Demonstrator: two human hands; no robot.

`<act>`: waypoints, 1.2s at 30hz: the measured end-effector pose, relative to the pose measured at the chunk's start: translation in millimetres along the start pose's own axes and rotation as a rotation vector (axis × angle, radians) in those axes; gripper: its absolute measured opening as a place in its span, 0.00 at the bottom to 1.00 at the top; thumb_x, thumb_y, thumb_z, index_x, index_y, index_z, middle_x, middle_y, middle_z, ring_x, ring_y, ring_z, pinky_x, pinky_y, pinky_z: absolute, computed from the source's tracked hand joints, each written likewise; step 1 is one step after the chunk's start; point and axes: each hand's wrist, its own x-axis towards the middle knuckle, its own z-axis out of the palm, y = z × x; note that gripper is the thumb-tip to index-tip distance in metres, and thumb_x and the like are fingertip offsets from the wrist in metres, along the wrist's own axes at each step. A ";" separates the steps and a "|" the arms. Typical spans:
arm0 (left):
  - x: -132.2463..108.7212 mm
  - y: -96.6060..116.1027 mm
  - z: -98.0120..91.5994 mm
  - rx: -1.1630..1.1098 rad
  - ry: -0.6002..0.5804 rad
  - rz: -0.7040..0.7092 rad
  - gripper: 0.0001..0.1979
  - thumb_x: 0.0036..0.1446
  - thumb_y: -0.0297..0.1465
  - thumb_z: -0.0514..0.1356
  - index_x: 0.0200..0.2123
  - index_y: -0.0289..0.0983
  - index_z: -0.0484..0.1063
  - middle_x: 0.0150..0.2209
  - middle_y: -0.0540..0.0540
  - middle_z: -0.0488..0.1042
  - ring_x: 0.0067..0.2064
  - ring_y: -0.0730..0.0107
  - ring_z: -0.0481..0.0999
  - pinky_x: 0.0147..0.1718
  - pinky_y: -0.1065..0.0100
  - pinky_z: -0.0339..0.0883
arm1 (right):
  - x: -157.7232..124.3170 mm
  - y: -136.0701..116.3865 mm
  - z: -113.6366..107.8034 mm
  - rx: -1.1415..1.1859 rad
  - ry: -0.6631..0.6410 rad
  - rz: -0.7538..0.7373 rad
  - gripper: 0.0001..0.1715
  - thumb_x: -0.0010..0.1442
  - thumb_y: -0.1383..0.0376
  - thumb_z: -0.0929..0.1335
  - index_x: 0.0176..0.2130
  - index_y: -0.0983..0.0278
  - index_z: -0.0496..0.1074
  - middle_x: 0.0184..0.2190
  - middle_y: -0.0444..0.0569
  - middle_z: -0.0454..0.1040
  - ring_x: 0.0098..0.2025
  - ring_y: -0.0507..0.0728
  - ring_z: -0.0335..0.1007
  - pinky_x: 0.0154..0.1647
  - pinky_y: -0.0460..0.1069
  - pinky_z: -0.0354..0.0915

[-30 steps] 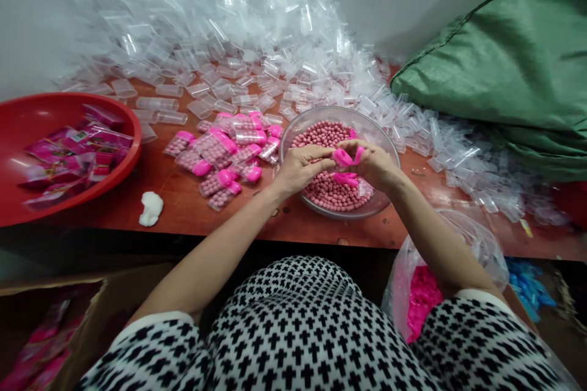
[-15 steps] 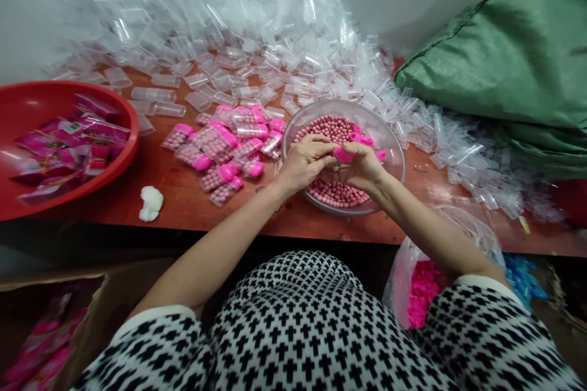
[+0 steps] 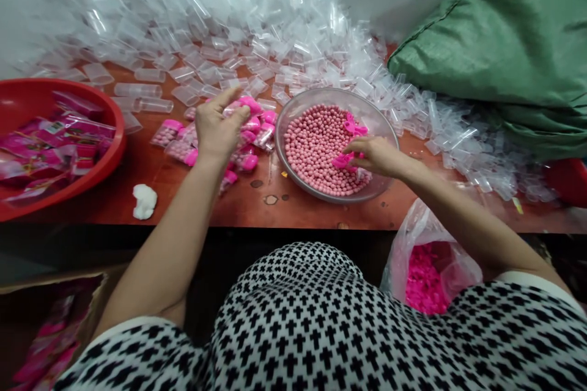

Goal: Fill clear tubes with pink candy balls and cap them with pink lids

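My left hand [image 3: 217, 122] is over the pile of capped clear containers [image 3: 181, 149], its thumb and index finger apart. Pink beads fill these containers, and each has a bright pink cap. A clear round bowl [image 3: 293, 180] holds many pink beads [image 3: 316, 146]. Inside its right part, my right hand [image 3: 373, 156] has its fingers bent around a bright pink plastic piece [image 3: 342, 160] just above the beads. Another pink plastic piece [image 3: 355, 125] lies farther back in the bowl. The undersides of the right fingers are partly hidden.
A heap of empty clear tubes [image 3: 257, 43] covers the back of the red table [image 3: 302, 217]. At left stands a red basin [image 3: 107, 162] of pink packets, near a white wad [image 3: 145, 201]. A green sack [image 3: 495, 55] leans at right. A plastic bag [image 3: 424, 275] of pink pieces hangs below.
My hands, together over the bowl around a pink-capped piece before, have parted. The left went left to the filled containers; the right went down to the pink pieces in the bowl.
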 end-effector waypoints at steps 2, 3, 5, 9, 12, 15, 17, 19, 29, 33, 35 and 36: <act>-4.4 2.7 1.3 0.109 0.000 -0.008 0.28 0.52 0.46 0.72 0.52 0.37 0.76 0.51 0.51 0.81 0.56 0.58 0.76 0.62 0.49 0.65 | 1.5 -7.8 7.8 -0.200 -0.047 -0.011 0.17 0.62 0.65 0.70 0.50 0.67 0.76 0.49 0.59 0.77 0.48 0.62 0.73 0.45 0.52 0.64; -9.8 9.8 6.6 0.128 -0.026 -0.003 0.25 0.54 0.43 0.71 0.52 0.38 0.77 0.52 0.52 0.81 0.56 0.60 0.76 0.62 0.52 0.66 | 3.3 -11.6 10.6 -0.274 -0.074 -0.007 0.18 0.63 0.65 0.69 0.52 0.68 0.75 0.50 0.61 0.76 0.49 0.63 0.72 0.45 0.52 0.64; -23.9 31.0 23.7 0.125 -0.131 0.036 0.18 0.59 0.38 0.67 0.52 0.41 0.77 0.51 0.52 0.81 0.55 0.63 0.77 0.60 0.57 0.68 | 8.8 -15.9 14.1 -0.380 -0.105 0.010 0.17 0.66 0.63 0.66 0.51 0.68 0.75 0.50 0.61 0.75 0.49 0.64 0.72 0.42 0.52 0.64; -47.0 69.1 61.5 0.116 -0.317 0.167 0.14 0.61 0.29 0.62 0.50 0.40 0.79 0.51 0.47 0.82 0.52 0.64 0.80 0.57 0.60 0.72 | 28.0 -4.1 15.6 -0.412 -0.009 0.149 0.20 0.68 0.65 0.63 0.55 0.69 0.73 0.51 0.64 0.75 0.49 0.66 0.73 0.43 0.54 0.65; -53.1 73.8 76.9 0.146 -0.415 0.197 0.13 0.61 0.27 0.62 0.48 0.38 0.80 0.49 0.44 0.82 0.50 0.63 0.82 0.54 0.61 0.73 | 39.1 16.9 9.2 -0.241 0.142 0.211 0.29 0.65 0.66 0.65 0.63 0.73 0.65 0.54 0.65 0.75 0.51 0.65 0.74 0.49 0.55 0.66; -54.5 68.0 80.1 0.207 -0.411 0.181 0.13 0.61 0.26 0.61 0.47 0.37 0.81 0.46 0.44 0.83 0.47 0.63 0.83 0.51 0.62 0.74 | 32.4 33.6 -6.4 -0.141 0.256 0.181 0.24 0.63 0.64 0.67 0.57 0.69 0.72 0.50 0.60 0.79 0.48 0.63 0.76 0.49 0.54 0.66; -55.0 65.7 79.6 0.230 -0.390 0.178 0.12 0.62 0.27 0.60 0.46 0.37 0.81 0.45 0.45 0.84 0.46 0.64 0.83 0.50 0.63 0.75 | 17.8 37.2 -18.0 -0.130 0.255 0.188 0.18 0.63 0.62 0.67 0.50 0.65 0.77 0.43 0.55 0.82 0.42 0.61 0.77 0.45 0.53 0.66; -55.7 65.7 79.3 0.237 -0.379 0.177 0.12 0.62 0.27 0.60 0.45 0.37 0.81 0.44 0.45 0.84 0.45 0.64 0.83 0.49 0.64 0.74 | 0.4 34.2 -26.0 -0.114 0.117 0.201 0.15 0.63 0.62 0.67 0.45 0.64 0.80 0.37 0.51 0.82 0.37 0.58 0.76 0.41 0.51 0.65; -57.1 68.4 80.9 0.167 -0.400 0.107 0.10 0.60 0.30 0.61 0.39 0.40 0.83 0.41 0.46 0.84 0.43 0.62 0.83 0.48 0.64 0.73 | -16.3 18.2 4.9 -0.509 -0.285 -0.181 0.21 0.64 0.74 0.62 0.48 0.58 0.79 0.50 0.53 0.78 0.51 0.60 0.71 0.38 0.50 0.61; -55.6 71.9 81.9 0.112 -0.362 0.032 0.09 0.59 0.29 0.62 0.38 0.40 0.83 0.41 0.48 0.84 0.44 0.63 0.83 0.50 0.64 0.73 | 0.8 13.4 10.4 -0.537 -0.317 -0.208 0.13 0.62 0.70 0.66 0.45 0.64 0.77 0.44 0.55 0.79 0.49 0.61 0.72 0.42 0.51 0.61; -55.3 73.4 82.2 0.074 -0.332 0.005 0.09 0.59 0.29 0.62 0.39 0.40 0.83 0.41 0.47 0.84 0.45 0.63 0.83 0.50 0.65 0.73 | 11.3 1.2 14.7 -0.538 -0.331 -0.140 0.13 0.60 0.68 0.68 0.45 0.67 0.77 0.40 0.57 0.80 0.44 0.62 0.73 0.39 0.51 0.61; -55.4 73.9 82.2 0.058 -0.321 -0.001 0.09 0.59 0.29 0.62 0.39 0.39 0.83 0.42 0.47 0.84 0.45 0.63 0.83 0.51 0.64 0.73 | 17.3 -6.3 17.9 -0.524 -0.329 -0.099 0.13 0.60 0.68 0.68 0.44 0.68 0.77 0.37 0.58 0.80 0.41 0.62 0.74 0.37 0.51 0.60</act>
